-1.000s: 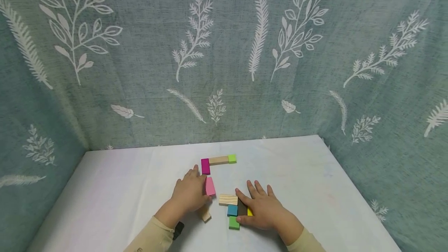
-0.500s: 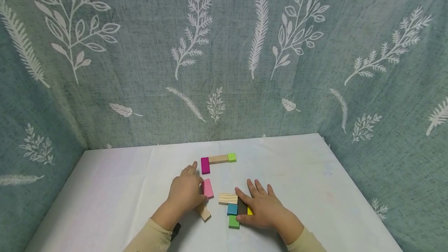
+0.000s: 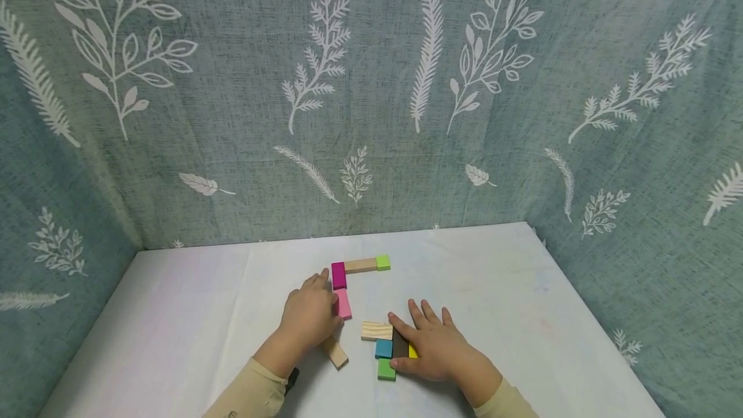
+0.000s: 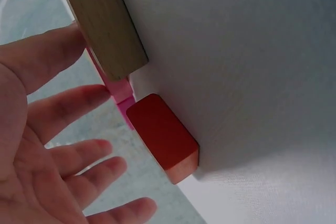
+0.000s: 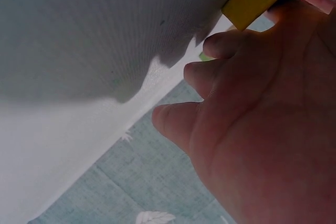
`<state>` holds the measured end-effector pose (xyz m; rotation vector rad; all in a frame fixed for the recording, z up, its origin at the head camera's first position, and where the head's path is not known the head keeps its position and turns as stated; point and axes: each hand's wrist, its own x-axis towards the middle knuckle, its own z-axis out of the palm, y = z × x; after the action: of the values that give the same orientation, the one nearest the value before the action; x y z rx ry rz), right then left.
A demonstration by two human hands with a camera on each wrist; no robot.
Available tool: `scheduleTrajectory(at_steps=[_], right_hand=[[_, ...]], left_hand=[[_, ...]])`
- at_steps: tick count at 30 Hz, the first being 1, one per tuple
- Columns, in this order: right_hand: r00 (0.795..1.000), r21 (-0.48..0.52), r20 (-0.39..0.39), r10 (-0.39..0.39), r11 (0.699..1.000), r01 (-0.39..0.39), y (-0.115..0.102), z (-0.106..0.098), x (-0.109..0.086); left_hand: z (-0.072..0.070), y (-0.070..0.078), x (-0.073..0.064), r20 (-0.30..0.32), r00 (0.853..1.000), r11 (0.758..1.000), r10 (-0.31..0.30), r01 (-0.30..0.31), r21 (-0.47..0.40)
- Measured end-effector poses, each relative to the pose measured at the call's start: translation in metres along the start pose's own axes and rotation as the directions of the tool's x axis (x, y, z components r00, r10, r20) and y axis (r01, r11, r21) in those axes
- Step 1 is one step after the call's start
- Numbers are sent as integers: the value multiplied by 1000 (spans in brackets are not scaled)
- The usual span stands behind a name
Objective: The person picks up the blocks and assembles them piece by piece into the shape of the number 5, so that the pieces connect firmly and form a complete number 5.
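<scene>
My left hand (image 3: 309, 316) pinches a pink block (image 3: 344, 304) along its left side, thumb at the near end and forefinger farther up. That block's far end meets a magenta block (image 3: 338, 275), which joins a plain wooden block (image 3: 360, 266) and a lime green block (image 3: 383, 262). My right hand (image 3: 432, 346) lies spread over a dark brown block (image 3: 400, 343) and a yellow block (image 3: 413, 350), partly covering both. Against the brown one sit a striped wooden block (image 3: 376, 331), a blue block (image 3: 384, 348) and a green block (image 3: 386, 369).
Another plain wooden block (image 3: 336, 353) lies slanted under my left wrist. In the left wrist view a red block (image 4: 163, 132) lies near the fingers, hidden from the head view. The white tabletop (image 3: 493, 276) ends at a green leaf-print curtain (image 3: 244, 95).
The pink block has shifted left, then away from me until its end meets the magenta block. My left hand moved along with it. The right hand has stayed in place.
</scene>
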<state>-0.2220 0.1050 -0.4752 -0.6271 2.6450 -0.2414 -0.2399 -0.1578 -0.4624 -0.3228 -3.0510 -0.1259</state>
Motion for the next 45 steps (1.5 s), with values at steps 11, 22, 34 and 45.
scheduleTrajectory(at_steps=[11, 22, 34, 45], right_hand=[[1000, -3, -6, -12, 1000, 12, -1, -1, -2], [1000, 1, -6, -12, 1000, 12, -2, -1, -3], [1000, -18, -4, -11, 1000, 11, 0, 1, -1], [995, -50, -60, -77, 996, 74, -10, -1, -4]], left_hand=[[-1, -1, 0, -21, 1000, 1000, 15, -15, -15], [-5, -5, 1, -23, 1000, 999, -6, 5, -32], [0, -11, -4, 90, 993, 993, 73, -65, -95], [5, -8, -10, 82, 993, 995, 82, -76, -70]])
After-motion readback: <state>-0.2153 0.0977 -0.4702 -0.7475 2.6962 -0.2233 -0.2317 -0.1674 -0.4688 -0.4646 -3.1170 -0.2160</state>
